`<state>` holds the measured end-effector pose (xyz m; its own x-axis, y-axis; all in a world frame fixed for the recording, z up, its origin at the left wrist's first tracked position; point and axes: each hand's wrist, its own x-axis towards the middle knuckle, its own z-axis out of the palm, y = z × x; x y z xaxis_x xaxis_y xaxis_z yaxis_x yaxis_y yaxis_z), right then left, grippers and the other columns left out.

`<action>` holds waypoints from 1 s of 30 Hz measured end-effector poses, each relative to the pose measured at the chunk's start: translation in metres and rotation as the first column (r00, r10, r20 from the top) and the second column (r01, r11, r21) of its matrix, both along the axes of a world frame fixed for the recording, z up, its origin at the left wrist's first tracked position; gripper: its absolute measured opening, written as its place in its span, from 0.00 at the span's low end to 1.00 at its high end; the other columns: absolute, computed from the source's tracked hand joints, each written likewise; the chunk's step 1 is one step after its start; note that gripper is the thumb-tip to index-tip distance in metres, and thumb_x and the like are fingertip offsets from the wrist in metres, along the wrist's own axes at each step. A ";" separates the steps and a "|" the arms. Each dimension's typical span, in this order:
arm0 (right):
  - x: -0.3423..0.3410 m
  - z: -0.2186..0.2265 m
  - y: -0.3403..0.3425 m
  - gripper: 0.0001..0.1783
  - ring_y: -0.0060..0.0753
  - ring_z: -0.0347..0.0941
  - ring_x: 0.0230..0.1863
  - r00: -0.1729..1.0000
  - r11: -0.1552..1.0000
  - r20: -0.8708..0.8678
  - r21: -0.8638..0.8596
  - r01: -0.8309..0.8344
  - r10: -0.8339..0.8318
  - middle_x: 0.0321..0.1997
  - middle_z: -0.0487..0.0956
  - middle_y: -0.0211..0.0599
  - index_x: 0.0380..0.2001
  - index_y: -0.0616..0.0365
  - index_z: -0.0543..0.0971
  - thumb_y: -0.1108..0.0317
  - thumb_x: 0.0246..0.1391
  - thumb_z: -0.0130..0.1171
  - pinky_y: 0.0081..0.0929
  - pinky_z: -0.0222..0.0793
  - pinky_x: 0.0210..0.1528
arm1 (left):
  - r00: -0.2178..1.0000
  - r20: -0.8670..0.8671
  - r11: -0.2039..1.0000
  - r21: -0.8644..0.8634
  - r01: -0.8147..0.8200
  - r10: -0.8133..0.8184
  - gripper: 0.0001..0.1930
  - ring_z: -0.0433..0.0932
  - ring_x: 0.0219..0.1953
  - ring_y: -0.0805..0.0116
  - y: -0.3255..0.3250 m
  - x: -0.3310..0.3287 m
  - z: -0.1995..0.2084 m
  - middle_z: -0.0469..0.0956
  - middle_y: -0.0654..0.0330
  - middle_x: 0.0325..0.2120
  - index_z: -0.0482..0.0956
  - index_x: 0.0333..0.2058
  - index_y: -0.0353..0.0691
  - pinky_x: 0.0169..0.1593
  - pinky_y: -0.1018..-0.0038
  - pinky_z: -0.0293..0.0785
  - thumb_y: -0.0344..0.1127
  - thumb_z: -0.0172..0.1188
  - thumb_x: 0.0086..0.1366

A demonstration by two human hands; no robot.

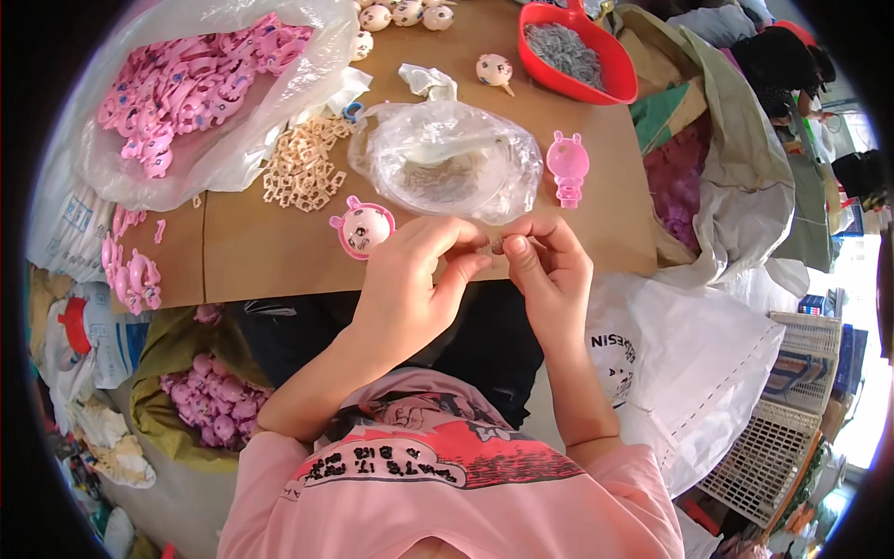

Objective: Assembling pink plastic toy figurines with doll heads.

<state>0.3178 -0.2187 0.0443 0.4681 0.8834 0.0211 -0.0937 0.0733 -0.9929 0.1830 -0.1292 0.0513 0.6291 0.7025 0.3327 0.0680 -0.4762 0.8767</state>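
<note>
My left hand (414, 279) and my right hand (551, 270) meet over the table's near edge, thumb and forefinger of each pinched together. Whatever tiny piece lies between the fingertips is too small to make out. Beside my left hand lies a white ball-shaped doll head (365, 229) with a painted face, set in a pink eared frame. Just beyond both hands rests a clear plastic bag (447, 154), its contents blurred by the film. A pink eared figure-shaped plastic part (567, 168) lies flat farther right, apart from my right hand.
On the brown table (251, 252) are a pile of beige plastic pieces (303, 163), a large clear bag (265, 102) of pink parts, and a red scoop (619, 84) of small grey pieces. Sacks of pink parts flank it, including an olive sack (154, 387). White doll heads (407, 13) sit farthest back.
</note>
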 end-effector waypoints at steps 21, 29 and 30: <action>0.138 -0.079 0.010 0.05 0.19 0.65 0.25 0.693 0.872 0.594 0.029 0.489 -0.409 0.34 0.75 0.30 0.29 0.62 0.78 0.71 0.50 0.63 0.18 0.63 0.28 | 0.922 -0.057 0.838 -0.440 0.322 -0.383 0.05 0.76 0.26 0.78 -0.014 0.017 -0.009 0.80 0.60 0.25 0.81 0.33 0.36 0.29 0.82 0.68 0.25 0.61 0.57; 0.136 -0.084 0.015 0.06 0.23 0.66 0.23 0.640 0.876 0.675 0.018 0.482 -0.367 0.35 0.75 0.32 0.30 0.62 0.78 0.71 0.51 0.62 0.19 0.64 0.27 | 0.930 -0.082 0.842 -0.458 0.285 -0.359 0.04 0.74 0.25 0.78 -0.011 0.013 -0.011 0.79 0.61 0.24 0.81 0.32 0.35 0.29 0.81 0.67 0.26 0.62 0.57; 0.133 -0.083 0.015 0.05 0.23 0.66 0.22 0.608 0.874 0.711 0.019 0.486 -0.354 0.35 0.75 0.33 0.30 0.61 0.78 0.72 0.51 0.62 0.19 0.64 0.27 | 0.930 -0.082 0.841 -0.459 0.285 -0.359 0.04 0.74 0.25 0.78 -0.011 0.013 -0.011 0.79 0.61 0.24 0.81 0.32 0.35 0.29 0.81 0.67 0.26 0.62 0.57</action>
